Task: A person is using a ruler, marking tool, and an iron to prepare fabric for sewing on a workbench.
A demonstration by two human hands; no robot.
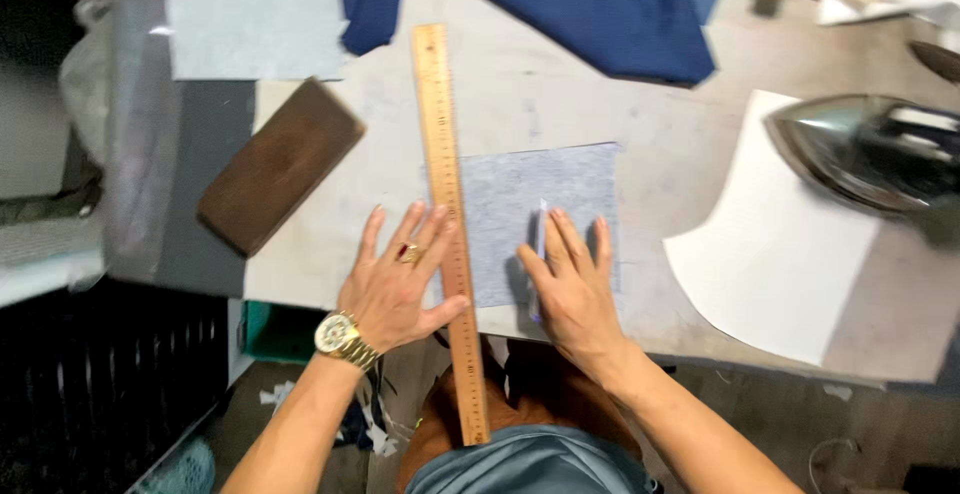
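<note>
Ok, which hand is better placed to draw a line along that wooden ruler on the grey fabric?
Probably the right hand: it lies on the grey fabric piece holding a thin pale marker, close to the wooden ruler. The left hand lies flat across the ruler, pinning it.

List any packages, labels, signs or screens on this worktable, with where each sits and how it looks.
None of those show here. The only marked things:
Ruler: long, tan wood with printed scale marks, lying across the grey cloth, pinned by the left hand.
Watch: gold with a pale round dial, on the left wrist.
The right hand rests on the cloth, a thin pale marker under its fingers.
</note>
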